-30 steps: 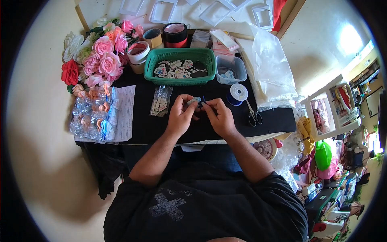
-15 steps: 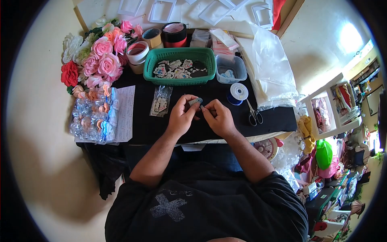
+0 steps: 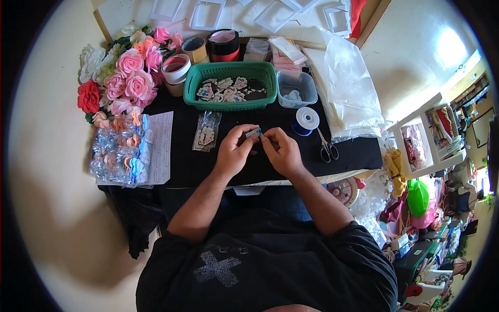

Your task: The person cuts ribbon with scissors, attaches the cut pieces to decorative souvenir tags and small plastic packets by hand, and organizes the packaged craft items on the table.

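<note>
My left hand (image 3: 233, 149) is closed in a pinch on a small flat blue-grey piece (image 3: 253, 132) above the black cloth. From the other side, my right hand (image 3: 283, 151) pinches the same piece at its right end; the fingertips of both hands nearly meet. Fingers cover most of it, so its exact kind does not show. Left of my hands lies a clear plastic bag (image 3: 206, 136) with small printed cut-outs inside. Beyond them stands a green basket (image 3: 228, 105) of similar cut-outs. A ribbon spool (image 3: 306, 120) and black-handled scissors (image 3: 328, 148) lie to the right.
A clear tub (image 3: 297, 99), tape rolls (image 3: 176, 69) and plastic sheets (image 3: 348, 88) line the back. At left are artificial flowers (image 3: 136, 78), bagged blue and peach items (image 3: 120, 151) and a printed paper (image 3: 161, 145). White frames (image 3: 208, 14) lie farther back.
The small piece has turned between my fingers and shows less of its face. My right fingertips have moved slightly up and left, against it. Things on the table stay put.
</note>
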{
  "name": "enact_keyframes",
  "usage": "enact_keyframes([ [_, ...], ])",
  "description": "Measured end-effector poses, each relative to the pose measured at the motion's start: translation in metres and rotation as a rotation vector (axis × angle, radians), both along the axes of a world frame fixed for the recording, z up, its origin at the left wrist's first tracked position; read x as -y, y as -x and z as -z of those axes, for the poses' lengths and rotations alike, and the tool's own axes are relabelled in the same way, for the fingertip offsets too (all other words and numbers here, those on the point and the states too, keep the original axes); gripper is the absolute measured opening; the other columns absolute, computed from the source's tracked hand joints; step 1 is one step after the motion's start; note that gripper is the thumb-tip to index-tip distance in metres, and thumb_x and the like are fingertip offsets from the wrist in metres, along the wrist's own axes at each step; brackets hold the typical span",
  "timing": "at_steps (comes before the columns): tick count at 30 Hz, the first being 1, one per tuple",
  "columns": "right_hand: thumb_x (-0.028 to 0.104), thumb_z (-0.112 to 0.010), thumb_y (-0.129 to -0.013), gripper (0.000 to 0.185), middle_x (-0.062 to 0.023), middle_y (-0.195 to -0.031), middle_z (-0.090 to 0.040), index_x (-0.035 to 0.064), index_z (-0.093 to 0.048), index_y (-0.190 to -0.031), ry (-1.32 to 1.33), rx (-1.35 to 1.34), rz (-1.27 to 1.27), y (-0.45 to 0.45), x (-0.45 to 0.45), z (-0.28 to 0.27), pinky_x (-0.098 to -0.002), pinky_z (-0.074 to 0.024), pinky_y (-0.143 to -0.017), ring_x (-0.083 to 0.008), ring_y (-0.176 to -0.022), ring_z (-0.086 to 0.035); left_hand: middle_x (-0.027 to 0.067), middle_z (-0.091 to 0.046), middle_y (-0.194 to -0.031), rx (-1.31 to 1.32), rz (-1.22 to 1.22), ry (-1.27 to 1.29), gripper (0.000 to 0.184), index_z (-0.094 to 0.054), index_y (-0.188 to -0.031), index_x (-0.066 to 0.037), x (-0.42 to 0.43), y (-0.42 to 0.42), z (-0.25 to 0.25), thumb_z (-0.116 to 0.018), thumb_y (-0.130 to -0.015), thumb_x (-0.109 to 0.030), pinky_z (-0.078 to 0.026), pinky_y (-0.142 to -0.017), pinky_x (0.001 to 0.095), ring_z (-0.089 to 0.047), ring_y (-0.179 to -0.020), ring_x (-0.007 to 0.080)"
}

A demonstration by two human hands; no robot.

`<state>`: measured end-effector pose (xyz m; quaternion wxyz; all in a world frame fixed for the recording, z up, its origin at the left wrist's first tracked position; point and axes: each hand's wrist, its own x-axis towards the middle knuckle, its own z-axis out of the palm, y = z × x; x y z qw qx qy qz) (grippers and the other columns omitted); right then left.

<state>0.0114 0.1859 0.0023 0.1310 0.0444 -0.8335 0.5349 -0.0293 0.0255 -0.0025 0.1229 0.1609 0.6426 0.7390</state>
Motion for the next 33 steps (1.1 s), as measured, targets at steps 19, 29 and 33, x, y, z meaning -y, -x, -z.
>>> enact_keyframes([
  [19,0.006,-0.062,-0.090,0.010,-0.0090,-0.077,-0.064,-0.0003,-0.059,-0.097,-0.160,-0.098,0.029,-0.001,0.000,-0.004,-0.0263,-0.0470,-0.059,-0.0122,-0.067,-0.060,0.0029,-0.065,-0.096,0.000,0.013,0.008,0.020,-0.059,-0.114,-0.003,-0.001,-0.001,-0.005,-0.057,-0.097,-0.011,-0.056,-0.073,0.0241,-0.063,-0.088,0.0081],
  [29,0.005,-0.059,-0.093,0.015,-0.0085,-0.082,-0.062,-0.0002,-0.051,-0.104,-0.049,-0.044,-0.009,-0.001,0.000,-0.006,-0.0244,-0.0471,-0.062,-0.0102,-0.070,-0.059,0.0069,-0.063,-0.100,0.052,0.003,-0.051,0.022,-0.055,-0.117,-0.001,0.000,0.001,0.000,-0.055,-0.098,-0.013,-0.056,-0.067,0.0245,-0.065,-0.093,0.0125],
  [33,0.006,-0.058,-0.093,0.014,-0.0074,-0.083,-0.061,-0.0004,-0.052,-0.104,-0.009,-0.038,-0.008,-0.001,0.002,-0.006,-0.0243,-0.0473,-0.063,-0.0101,-0.071,-0.059,0.0058,-0.063,-0.101,0.021,-0.010,-0.072,0.022,-0.056,-0.117,-0.001,0.000,0.001,0.000,-0.055,-0.097,-0.011,-0.057,-0.064,0.0244,-0.065,-0.090,0.0117],
])
